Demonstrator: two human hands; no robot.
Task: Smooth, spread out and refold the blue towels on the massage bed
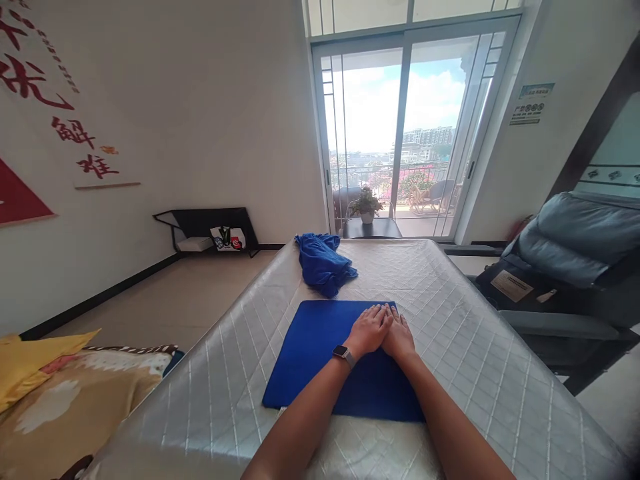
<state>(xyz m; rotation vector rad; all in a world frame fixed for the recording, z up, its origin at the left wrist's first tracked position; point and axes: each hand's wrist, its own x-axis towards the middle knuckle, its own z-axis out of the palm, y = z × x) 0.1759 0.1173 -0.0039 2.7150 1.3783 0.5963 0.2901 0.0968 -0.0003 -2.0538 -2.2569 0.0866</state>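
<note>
1. Hidden: part of the flat blue cloth (313,353) lies under the hands and forearms; its right edge is partly covered by the right hand (399,337), and the left forearm crosses its near edge. Both palms face down, so their undersides cannot be seen.
2. Cut off: both forearms leave the view at the bottom. The silver quilted cover (235,373) also runs out of frame there.
3. Hard to make out: a small pale tag (283,409) at the cloth's near edge, beside the left forearm; any print is too small to read. The layer count of the cloth cannot be told.
4. Cloth, appearance: deep, even blue, roughly rectangular, lying flat with a smooth face. Far corners look slightly rounded.
5. Cloth, location: on the silver quilted cover, in front of the person, nearer than the bunched blue fabric (325,263), which is loose and creased.
6. Left hand (370,329): rests on the cloth near its far right part, smartwatch (341,352) on the wrist. Fingers extended, slightly spread; thumb reaches across to the right hand.
7. Right hand: beside the left hand, touching it, at the cloth's right side. Fingers extended forward, small gaps at the tips; its thumb is hard to separate from the left hand. No pinch visible in either hand.
8. Surroundings: gray armchair (585,233) at right; potted plant (367,205) beyond the cover, before the glass door (360,133).
</note>
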